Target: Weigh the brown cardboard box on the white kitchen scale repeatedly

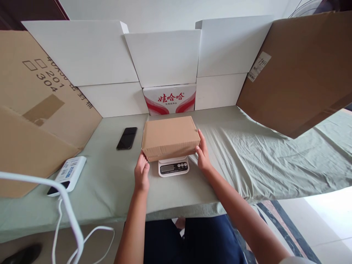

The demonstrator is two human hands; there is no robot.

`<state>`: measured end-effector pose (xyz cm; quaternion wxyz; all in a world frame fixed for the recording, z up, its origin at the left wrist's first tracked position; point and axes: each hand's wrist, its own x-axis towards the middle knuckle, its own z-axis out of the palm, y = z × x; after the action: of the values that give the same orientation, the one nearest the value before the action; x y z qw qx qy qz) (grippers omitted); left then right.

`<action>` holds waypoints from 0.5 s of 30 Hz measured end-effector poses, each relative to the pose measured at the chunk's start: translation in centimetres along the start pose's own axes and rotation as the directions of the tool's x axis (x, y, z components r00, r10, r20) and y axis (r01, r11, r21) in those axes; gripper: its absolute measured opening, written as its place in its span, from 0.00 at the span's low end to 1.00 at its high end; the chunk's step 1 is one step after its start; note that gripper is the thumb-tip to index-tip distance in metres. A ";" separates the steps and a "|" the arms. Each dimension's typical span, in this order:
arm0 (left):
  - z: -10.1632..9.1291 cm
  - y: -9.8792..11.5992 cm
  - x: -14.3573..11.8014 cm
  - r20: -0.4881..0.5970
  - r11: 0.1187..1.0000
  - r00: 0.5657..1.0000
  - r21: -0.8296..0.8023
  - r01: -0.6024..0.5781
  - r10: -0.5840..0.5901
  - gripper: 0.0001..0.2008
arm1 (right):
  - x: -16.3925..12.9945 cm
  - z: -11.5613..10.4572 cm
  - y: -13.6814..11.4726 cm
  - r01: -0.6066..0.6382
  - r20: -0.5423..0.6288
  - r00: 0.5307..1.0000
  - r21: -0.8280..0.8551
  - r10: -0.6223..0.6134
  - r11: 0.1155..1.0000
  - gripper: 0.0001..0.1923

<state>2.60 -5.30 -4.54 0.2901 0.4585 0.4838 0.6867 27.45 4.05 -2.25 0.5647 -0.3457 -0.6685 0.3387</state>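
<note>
A closed brown cardboard box is at the middle of the table, over a small white digital kitchen scale. The scale's front panel with its display and buttons shows; its platform is mostly hidden under the box. My left hand grips the box at its front left corner, with fingers tucked by its lower edge. At the right end, my right hand holds the box between thumb and fingers. Whether the box rests its weight on the scale I cannot tell.
A black phone lies left of the box. Farther left are a white device and a white cable. White boxes line the back. Large cardboard cartons stand at the left and right. Green cloth covers the table.
</note>
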 end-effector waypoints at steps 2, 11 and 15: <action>0.1 0.1 0.0 0.008 1.000 1.000 0.000 -0.005 0.005 0.39 | 0.0 0.0 0.1 0.001 0.001 1.000 0.008 -0.001 1.000 0.37; 0.0 -0.1 0.0 0.003 1.000 1.000 0.011 -0.030 0.030 0.39 | -0.1 0.3 -0.4 -0.012 0.007 1.000 0.034 0.011 0.999 0.38; -0.1 -0.3 -0.1 -0.010 0.999 0.999 0.002 -0.045 0.045 0.37 | -0.3 0.4 -0.4 -0.008 0.000 1.000 0.052 0.008 0.999 0.38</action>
<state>2.50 -5.35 -4.85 0.2718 0.4662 0.4755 0.6948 27.04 3.53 -2.11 0.5722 -0.3335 -0.6580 0.3584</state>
